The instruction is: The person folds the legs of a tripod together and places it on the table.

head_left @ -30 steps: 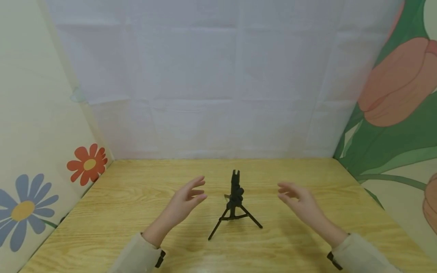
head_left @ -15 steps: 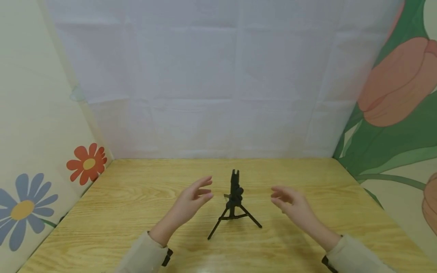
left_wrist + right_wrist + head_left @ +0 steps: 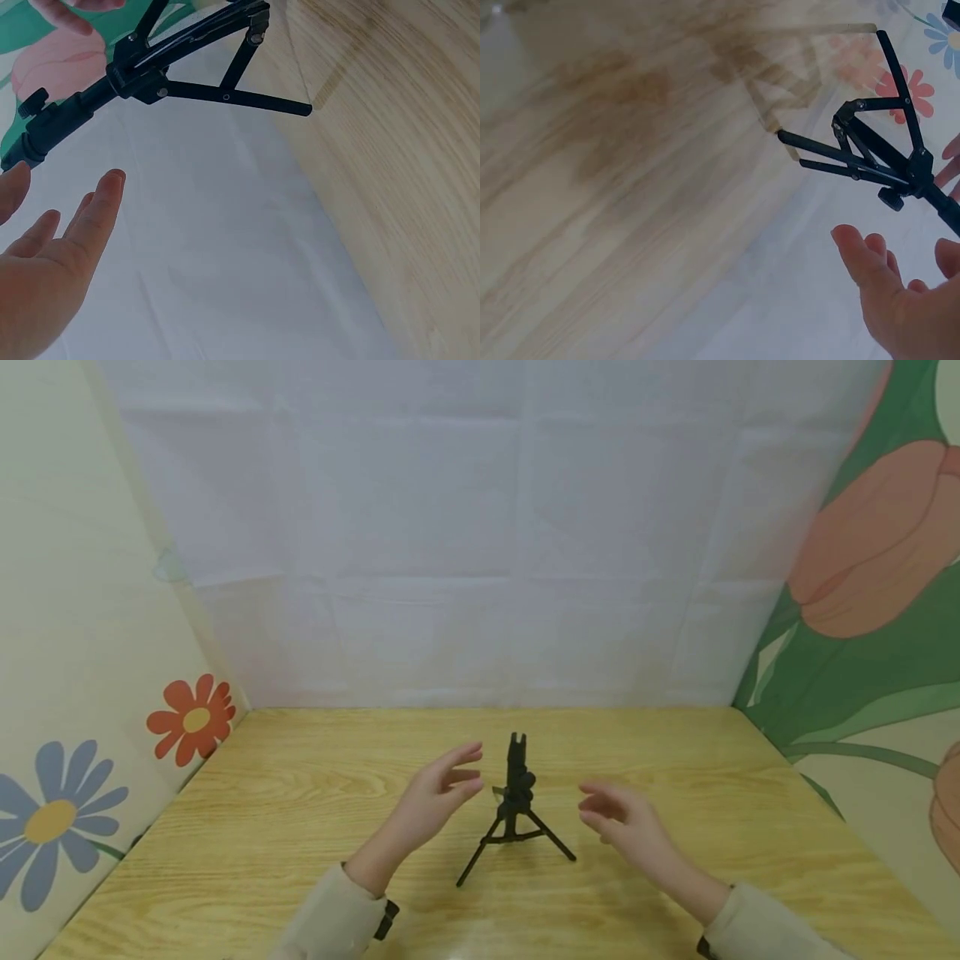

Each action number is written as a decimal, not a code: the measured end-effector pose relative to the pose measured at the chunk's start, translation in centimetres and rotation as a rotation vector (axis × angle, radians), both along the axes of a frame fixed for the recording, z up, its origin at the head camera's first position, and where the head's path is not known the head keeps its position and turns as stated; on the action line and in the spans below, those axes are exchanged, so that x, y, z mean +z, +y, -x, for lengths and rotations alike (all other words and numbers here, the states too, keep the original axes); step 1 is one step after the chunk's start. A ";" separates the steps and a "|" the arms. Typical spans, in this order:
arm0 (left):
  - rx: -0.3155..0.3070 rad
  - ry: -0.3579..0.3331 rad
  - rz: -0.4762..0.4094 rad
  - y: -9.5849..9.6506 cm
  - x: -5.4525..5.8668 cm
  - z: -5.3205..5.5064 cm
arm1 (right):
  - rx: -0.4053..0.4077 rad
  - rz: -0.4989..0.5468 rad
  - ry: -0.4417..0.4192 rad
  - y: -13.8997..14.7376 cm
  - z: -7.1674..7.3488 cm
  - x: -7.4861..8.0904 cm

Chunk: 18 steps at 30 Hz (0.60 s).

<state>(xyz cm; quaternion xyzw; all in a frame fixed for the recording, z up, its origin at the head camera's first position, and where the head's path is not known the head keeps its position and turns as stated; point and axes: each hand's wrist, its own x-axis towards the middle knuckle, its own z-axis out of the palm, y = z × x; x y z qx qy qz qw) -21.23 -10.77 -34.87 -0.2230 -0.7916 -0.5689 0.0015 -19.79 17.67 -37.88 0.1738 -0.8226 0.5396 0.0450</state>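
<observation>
A small black tripod [image 3: 517,793] stands upright on the wooden table [image 3: 300,793], its legs spread and a two-pronged clamp at its top. Just left of it is my left hand [image 3: 435,793], fingers extended toward the tripod and apart from it. My right hand [image 3: 626,818] hovers on the other side, a wider gap away, fingers loosely bent with nothing in them. The left wrist view shows the tripod's column, side knob [image 3: 34,103] and leg braces beyond my fingers [image 3: 97,217]. In the right wrist view, the spread legs [image 3: 840,150] appear above my fingertips.
A white cloth [image 3: 480,527] hangs behind the table's far edge. Floral panels flank both sides, with a red flower [image 3: 197,720] on the left and a pink tulip [image 3: 870,543] on the right. Dark bands sit at both sleeve cuffs.
Both hands have moved inward toward the tripod, the left going right, the right going left and slightly nearer the body. The tripod has stayed in place.
</observation>
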 end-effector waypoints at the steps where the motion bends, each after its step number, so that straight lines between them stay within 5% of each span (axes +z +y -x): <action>1: 0.001 0.002 -0.001 0.1 0.0 0.0 | 0.005 0.008 -0.009 -0.1 0.0 -0.1; 18: -0.014 -0.007 -0.026 1.8 0.4 0.0 | 0.015 0.006 -0.082 -1.3 -0.1 -1.0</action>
